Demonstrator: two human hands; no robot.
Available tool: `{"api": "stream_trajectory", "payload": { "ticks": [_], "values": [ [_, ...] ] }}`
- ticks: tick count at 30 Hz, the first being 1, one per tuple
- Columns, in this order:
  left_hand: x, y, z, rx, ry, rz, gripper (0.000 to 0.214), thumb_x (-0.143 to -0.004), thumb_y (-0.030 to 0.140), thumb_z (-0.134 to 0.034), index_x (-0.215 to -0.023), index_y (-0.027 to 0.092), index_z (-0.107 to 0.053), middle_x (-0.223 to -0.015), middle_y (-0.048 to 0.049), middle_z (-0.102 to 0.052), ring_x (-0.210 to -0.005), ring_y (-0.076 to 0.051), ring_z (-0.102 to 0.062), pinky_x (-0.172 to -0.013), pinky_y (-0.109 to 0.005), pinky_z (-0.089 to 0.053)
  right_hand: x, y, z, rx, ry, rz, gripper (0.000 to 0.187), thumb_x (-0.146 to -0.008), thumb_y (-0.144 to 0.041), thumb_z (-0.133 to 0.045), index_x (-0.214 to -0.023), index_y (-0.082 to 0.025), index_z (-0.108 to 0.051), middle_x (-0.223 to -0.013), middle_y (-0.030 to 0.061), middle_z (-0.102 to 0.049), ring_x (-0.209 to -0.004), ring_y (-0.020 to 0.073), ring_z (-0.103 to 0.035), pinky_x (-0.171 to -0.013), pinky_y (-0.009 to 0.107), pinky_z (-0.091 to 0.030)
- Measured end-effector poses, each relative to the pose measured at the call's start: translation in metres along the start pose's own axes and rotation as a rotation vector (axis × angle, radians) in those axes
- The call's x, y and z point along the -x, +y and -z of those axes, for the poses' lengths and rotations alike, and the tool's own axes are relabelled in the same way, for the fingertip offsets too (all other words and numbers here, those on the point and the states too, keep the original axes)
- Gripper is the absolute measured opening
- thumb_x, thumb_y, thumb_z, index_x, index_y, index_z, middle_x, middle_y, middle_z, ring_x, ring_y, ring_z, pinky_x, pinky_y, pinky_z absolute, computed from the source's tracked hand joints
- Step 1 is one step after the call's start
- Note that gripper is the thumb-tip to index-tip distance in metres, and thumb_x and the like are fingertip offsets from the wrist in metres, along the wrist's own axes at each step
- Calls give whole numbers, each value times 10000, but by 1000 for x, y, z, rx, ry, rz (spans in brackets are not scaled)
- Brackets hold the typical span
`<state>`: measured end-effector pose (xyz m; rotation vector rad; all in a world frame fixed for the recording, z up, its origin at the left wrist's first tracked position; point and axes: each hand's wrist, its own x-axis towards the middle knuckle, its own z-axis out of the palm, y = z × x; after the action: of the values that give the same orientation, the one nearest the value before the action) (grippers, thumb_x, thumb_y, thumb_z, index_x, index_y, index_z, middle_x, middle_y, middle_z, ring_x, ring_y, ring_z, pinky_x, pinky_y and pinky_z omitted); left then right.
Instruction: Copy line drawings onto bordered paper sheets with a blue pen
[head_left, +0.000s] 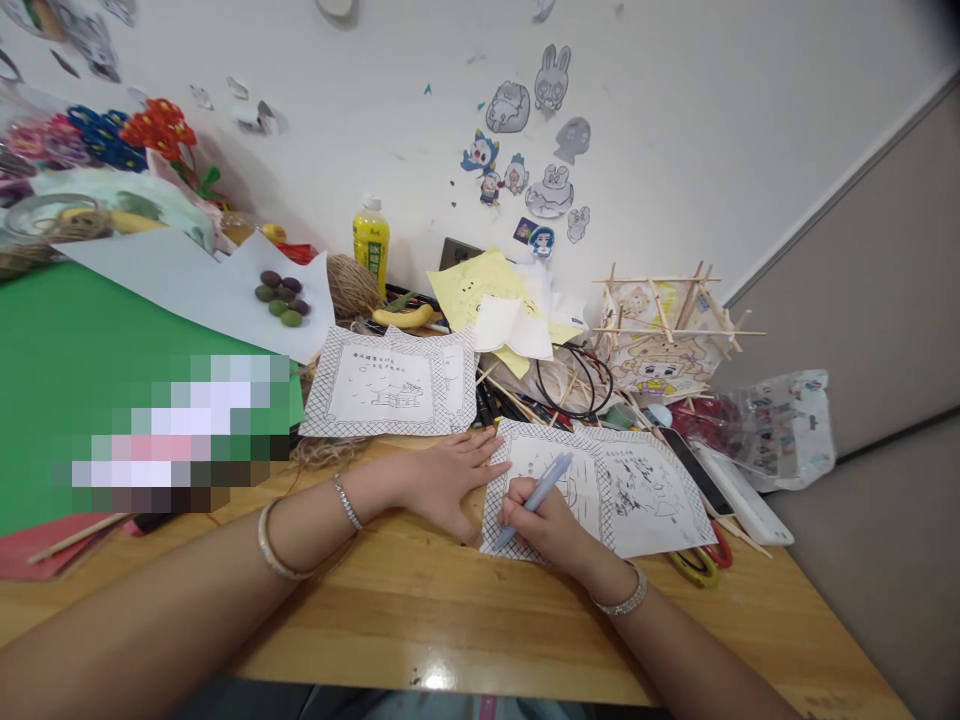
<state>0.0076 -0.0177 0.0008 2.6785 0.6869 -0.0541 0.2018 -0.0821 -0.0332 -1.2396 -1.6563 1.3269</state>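
In my right hand point(544, 525) is a light blue pen point(546, 482), its tip down at the lower left border of a drawn sheet of paper point(514, 440). That sheet has a cross-hatched border and line drawings, partly covered by the hand. My left hand point(450, 477) lies flat with fingers spread, its fingertips at the sheet's left edge. To the right lies another drawn sheet point(645, 495) with dark ink marks. Behind my left hand rests a similar bordered sheet point(390, 385) showing a pavilion and handwriting.
A yellow-labelled bottle point(371, 245), twine ball point(352, 285), yellow paper point(480, 285) and stick-framed lantern point(664, 335) stand along the wall. Right are a phone point(696, 470), a white bar point(742, 490) and scissors point(696, 568). Green board point(112, 330) covers the left; part is pixelated.
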Motion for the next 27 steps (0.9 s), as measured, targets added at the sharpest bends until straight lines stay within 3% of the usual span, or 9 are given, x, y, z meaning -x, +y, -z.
{"api": "stream_trajectory", "payload": {
  "ticks": [9,16,27],
  "values": [
    [1,-2,-3,-5,-3,0,864,-773,531,-560,-1487,166,-239,-1563,-128,-21,-1432,-323,30,-1156,-471,-55,2,-7,-3,41,-24,60,317,-816,-395,-570,-593,-209,-442,-491,-54,-461,-435,86,-381,-430,210,-298],
    [0,0,-2,2,-10,15,875,-774,547,-572,-1485,159,-241,-1554,-146,-19,-1430,-326,33,-1152,-486,-66,2,-10,-4,111,-36,83,335,-804,-412,-571,-575,-211,-432,-492,-47,-475,-433,86,-382,-436,215,-306],
    [-1,-3,-4,-20,2,3,859,-772,545,-559,-1486,186,-244,-1566,-115,-30,-1432,-317,31,-1153,-477,-66,4,-7,-3,28,-52,11,321,-790,-401,-601,-583,-207,-451,-467,-60,-455,-425,85,-391,-420,205,-305]
  ]
}}
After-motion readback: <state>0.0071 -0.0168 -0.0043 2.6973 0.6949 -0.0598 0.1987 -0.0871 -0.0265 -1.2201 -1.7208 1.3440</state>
